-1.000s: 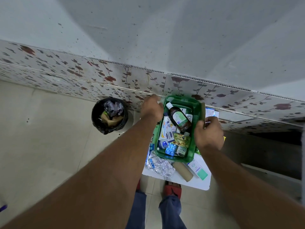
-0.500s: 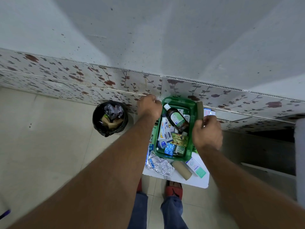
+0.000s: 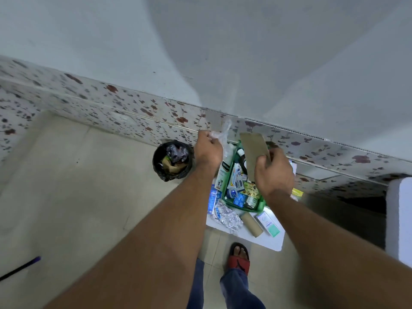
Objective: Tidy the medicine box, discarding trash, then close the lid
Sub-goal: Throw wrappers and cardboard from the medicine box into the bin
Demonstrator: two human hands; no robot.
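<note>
The green medicine box (image 3: 260, 206) sits on a small white table (image 3: 274, 241), packed with tubes, a brown bottle and blister packs. My left hand (image 3: 208, 150) is raised above the box's left edge, closed on a clear plastic wrapper (image 3: 225, 132). My right hand (image 3: 274, 175) hovers over the right side of the box, gripping a flat brown cardboard piece (image 3: 254, 152) that stands up over the box. The hands hide part of the box and no lid shows.
A black bin (image 3: 171, 160) lined with a bag and holding trash stands on the floor left of the table. Foil blister strips (image 3: 225, 216), a cardboard tube (image 3: 252, 224) and a white-green carton (image 3: 268, 224) lie on the table. My sandalled foot (image 3: 238, 257) is below.
Both hands have lifted from the box edges. The left one has pulled up a plastic wrapper, the right one has drawn out the cardboard piece. The camera has tilted slightly.
</note>
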